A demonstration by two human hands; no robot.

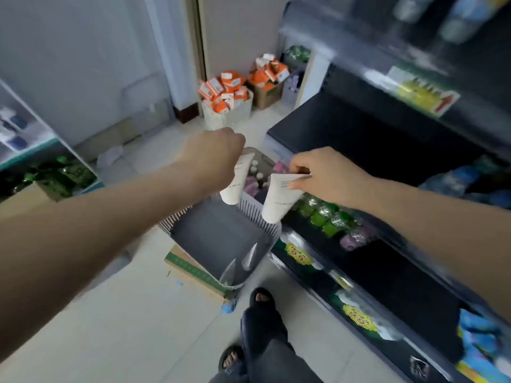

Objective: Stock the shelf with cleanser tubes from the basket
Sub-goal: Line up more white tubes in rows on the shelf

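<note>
Standing at the shelving, the person held one white cleanser tube in each hand above the grey slatted basket (221, 239). The left hand (218, 156) was clenched as a fist round the crimped end of the left tube (236, 183); its fingers were hidden beneath the hand, but the tube hung from the fist, so a grasp is judged. The right hand (326, 175) pinched the flat crimp of the right tube (279, 200) between thumb and fingertips (297, 170).

Long axis of both tubes: roughly vertical, cap end down, crimp end up in the fingers. The right tube leaned slightly, cap swung toward the basket rim. Both caps hung over the basket's far end, clear of its floor. The near part of the basket looked almost bare; a few small items, too blurred to name, lay at the near wall.

Deciding relation: the dark empty shelf board (359, 134) lay to the right of and beyond both hands, at about hand height. The right hand was the nearer, just beside the shelf's front edge; the left hand stood further off, with the right tube between it and the shelf.

Judgement: right tube probably goes first, carried rightward. Hanging cap-down, each tube could be set to stand on its cap. Green packs (320, 214) filled the tier below.
</note>
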